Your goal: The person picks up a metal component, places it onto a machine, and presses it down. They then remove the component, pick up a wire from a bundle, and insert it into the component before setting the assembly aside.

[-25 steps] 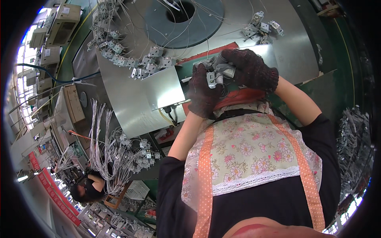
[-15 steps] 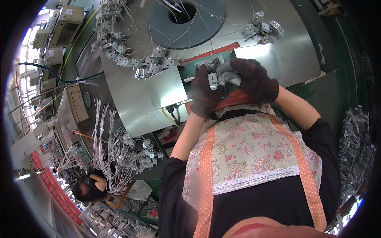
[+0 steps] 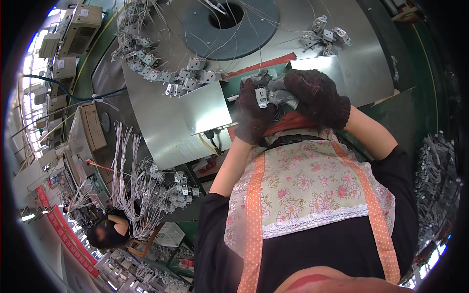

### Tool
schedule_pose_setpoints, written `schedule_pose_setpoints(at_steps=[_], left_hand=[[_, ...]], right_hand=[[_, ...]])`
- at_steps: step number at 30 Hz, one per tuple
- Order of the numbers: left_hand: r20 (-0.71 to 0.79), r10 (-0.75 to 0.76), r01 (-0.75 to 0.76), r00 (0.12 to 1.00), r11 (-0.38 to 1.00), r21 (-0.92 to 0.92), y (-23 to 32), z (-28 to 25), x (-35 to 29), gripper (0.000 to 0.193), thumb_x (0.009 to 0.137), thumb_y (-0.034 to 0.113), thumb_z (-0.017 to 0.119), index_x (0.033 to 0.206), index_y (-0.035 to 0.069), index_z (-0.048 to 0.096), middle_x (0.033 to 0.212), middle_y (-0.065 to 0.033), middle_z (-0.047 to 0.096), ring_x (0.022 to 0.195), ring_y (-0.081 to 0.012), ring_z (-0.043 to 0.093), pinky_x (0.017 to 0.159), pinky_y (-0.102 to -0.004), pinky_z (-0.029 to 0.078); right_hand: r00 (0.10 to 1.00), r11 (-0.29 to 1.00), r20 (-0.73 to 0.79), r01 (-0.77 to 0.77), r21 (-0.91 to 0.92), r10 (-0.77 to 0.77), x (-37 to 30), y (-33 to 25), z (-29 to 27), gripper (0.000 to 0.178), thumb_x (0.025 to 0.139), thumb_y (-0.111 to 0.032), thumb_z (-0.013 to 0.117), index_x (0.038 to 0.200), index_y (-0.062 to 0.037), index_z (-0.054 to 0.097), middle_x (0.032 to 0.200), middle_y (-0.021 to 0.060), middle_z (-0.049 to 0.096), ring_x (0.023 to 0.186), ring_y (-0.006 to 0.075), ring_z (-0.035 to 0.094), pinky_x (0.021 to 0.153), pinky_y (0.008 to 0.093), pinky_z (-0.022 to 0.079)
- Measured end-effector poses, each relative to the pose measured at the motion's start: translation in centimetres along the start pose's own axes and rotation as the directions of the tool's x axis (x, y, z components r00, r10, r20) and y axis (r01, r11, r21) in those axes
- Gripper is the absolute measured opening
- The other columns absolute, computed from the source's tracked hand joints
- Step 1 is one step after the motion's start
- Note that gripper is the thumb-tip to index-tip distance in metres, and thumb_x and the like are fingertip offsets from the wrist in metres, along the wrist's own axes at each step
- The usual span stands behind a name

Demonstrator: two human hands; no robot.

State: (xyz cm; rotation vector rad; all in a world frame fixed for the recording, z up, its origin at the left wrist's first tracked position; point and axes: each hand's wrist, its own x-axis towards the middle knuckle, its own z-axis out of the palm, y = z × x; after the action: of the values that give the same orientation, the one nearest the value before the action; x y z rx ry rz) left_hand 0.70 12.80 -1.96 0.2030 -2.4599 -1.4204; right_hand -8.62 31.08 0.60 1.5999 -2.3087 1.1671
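In a dark knitted glove, my left hand holds a small white-metal bracket, a boxy part with holes in its face. My right hand, gloved the same way, is closed just to the right of it. Crumpled grey material covers its fingertips, which meet close beside the bracket. What lies between those right fingers is hidden. Both hands work over a green recess between two shiny metal plates, close to my apron.
A row of similar metal brackets with thin wires curves along the table's left; a smaller cluster lies at the right. A grey disc with a central hole stands beyond. Wired parts hang at lower left, near another person.
My right hand has turned slightly and shifted a little to the right. The bracket stays in my left hand, tilted a little differently.
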Motion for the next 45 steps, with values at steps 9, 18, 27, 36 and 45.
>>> schedule_pose_setpoints(at_steps=[9,18,27,36,45], left_hand=[[0.024,-0.049,0.047,0.999,0.997,0.067,-0.8,0.1,-0.3,0.049,0.075,0.017,0.08,0.117,0.003,0.058,0.104,-0.0178,0.068,0.096,-0.0345,0.069,0.084,-0.0426,0.056],[0.04,0.029,-0.032,0.999,0.994,0.101,-1.1,0.4,-0.2,0.046,0.076,0.017,0.08,0.114,0.004,0.059,0.1,-0.0165,0.066,0.092,-0.0341,0.069,0.08,-0.0431,0.055],[0.045,-0.03,0.027,0.999,0.998,0.058,-1.3,0.8,-0.2,0.048,0.079,0.024,0.082,0.115,0.002,0.058,0.103,-0.0171,0.067,0.091,-0.0322,0.069,0.078,-0.0424,0.056],[0.083,-0.06,0.061,0.995,0.998,-0.018,-0.4,0.4,0.0,0.048,0.074,0.014,0.075,0.117,0.001,0.059,0.108,-0.0234,0.062,0.098,-0.0448,0.063,0.085,-0.0514,0.053],[0.121,-0.026,0.004,0.992,0.983,0.182,-1.5,0.9,-0.5,0.057,0.075,0.019,0.076,0.124,-0.005,0.058,0.116,-0.0289,0.064,0.108,-0.0477,0.063,0.093,-0.0523,0.053]], right_hand=[[0.987,0.995,0.128,-0.1,0.009,0.098,1.2,0.4,0.0,0.05,0.08,-0.019,0.077,0.126,-0.0071,0.06,0.11,0.0157,0.07,0.09,0.0357,0.07,0.078,0.0437,0.058],[0.987,0.98,0.052,-0.159,0.12,0.154,0.8,-0.2,0.7,0.035,0.087,-0.019,0.075,0.117,-0.0051,0.063,0.1,0.014,0.073,0.087,0.0354,0.072,0.075,0.0428,0.058],[0.911,0.878,0.133,-0.412,0.245,0.39,2.2,0.2,-2.2,0.02,0.096,-0.021,0.069,0.107,-0.0036,0.068,0.096,0.0126,0.073,0.087,0.0292,0.072,0.077,0.0375,0.057],[0.986,0.973,0.063,-0.16,0.167,0.152,0.6,-0.1,-0.7,0.025,0.092,-0.016,0.07,0.115,-0.0059,0.067,0.104,0.013,0.073,0.095,0.0335,0.071,0.082,0.0411,0.058],[0.986,0.985,0.131,-0.122,0.12,0.106,0.2,2.2,-0.7,0.035,0.091,-0.023,0.072,0.118,-0.0035,0.063,0.1,0.0176,0.071,0.09,0.0368,0.07,0.079,0.0437,0.057]])
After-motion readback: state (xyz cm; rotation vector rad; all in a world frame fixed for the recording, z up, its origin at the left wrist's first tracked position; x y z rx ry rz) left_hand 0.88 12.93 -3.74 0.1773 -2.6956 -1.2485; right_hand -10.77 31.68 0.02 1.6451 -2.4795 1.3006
